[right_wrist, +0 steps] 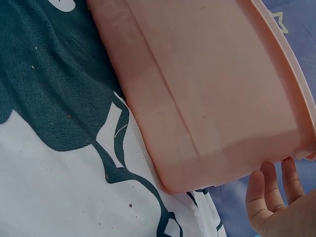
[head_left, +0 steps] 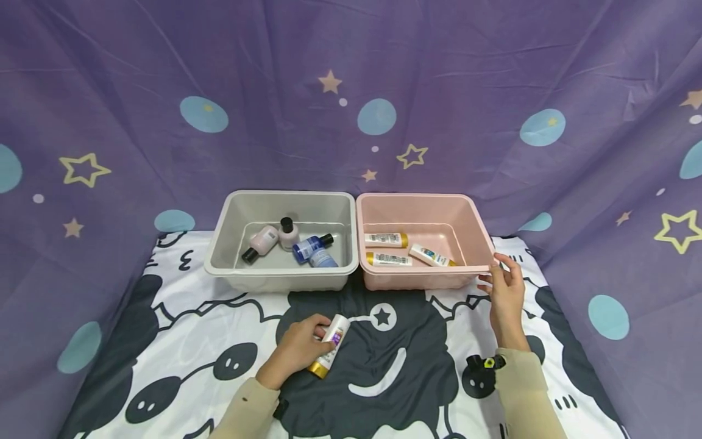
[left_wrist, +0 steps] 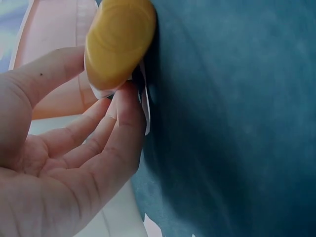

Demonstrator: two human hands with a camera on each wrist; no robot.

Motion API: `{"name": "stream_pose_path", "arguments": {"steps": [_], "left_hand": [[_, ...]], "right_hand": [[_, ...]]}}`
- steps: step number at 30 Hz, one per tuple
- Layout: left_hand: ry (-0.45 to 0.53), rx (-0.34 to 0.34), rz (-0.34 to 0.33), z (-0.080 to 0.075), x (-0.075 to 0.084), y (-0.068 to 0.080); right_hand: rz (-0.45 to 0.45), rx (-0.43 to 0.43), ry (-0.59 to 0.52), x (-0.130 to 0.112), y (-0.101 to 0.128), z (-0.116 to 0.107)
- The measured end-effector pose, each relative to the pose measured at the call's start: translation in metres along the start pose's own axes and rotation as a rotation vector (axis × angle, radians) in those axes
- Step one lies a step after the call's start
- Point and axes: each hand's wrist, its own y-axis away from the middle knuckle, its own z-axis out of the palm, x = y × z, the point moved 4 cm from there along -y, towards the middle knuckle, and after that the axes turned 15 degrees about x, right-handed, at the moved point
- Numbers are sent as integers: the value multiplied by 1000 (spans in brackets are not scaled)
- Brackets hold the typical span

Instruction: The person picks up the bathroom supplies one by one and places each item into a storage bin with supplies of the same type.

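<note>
My left hand (head_left: 301, 346) grips a white bottle with a gold cap (head_left: 331, 344) above the dark patch of the cloth. In the left wrist view the gold cap (left_wrist: 121, 37) faces the camera between thumb and fingers. My right hand (head_left: 507, 296) touches the front right corner of a pink bin (head_left: 417, 280); in the right wrist view, relaxed fingertips meet the bin's outer wall (right_wrist: 212, 98) just under the rim. Inside that bin lie a gold-capped bottle (head_left: 386, 239) at the back, another (head_left: 389, 260) in front and a tilted one (head_left: 430, 255).
A grey bin (head_left: 280, 281) stands left of the pink one, their rims side by side. It holds pale pink bottles (head_left: 264, 240) with black caps, a dark blue bottle (head_left: 307, 249) and a lighter blue one (head_left: 322, 260). A purple curtain (head_left: 285, 146) hangs behind.
</note>
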Motion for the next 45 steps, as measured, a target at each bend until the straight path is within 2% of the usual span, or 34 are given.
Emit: {"name": "stream_pose_path", "arguments": {"steps": [7, 10, 16, 21, 26, 30, 33, 40, 45], "left_hand": [[-18, -4, 16, 1, 6, 1], [3, -15, 23, 1, 5, 0], [110, -72, -26, 4, -5, -2], [204, -85, -77, 5, -8, -2], [386, -113, -171, 4, -1, -3], [469, -124, -227, 1, 10, -6], [481, -117, -230, -4, 22, -8], [497, -93, -157, -21, 61, -19], [529, -119, -119, -32, 87, -34]], "right_hand": [[-7, 7, 2, 1, -1, 0], [-6, 10, 3, 1, -1, 0], [0, -1, 0, 0, 0, 1], [3, 1, 6, 0, 1, 1], [7, 6, 5, 0, 1, 0], [11, 6, 5, 0, 1, 0], [8, 7, 11, 0, 1, 0], [3, 4, 17, 0, 2, 0], [2, -1, 21, -1, 1, 0]]}}
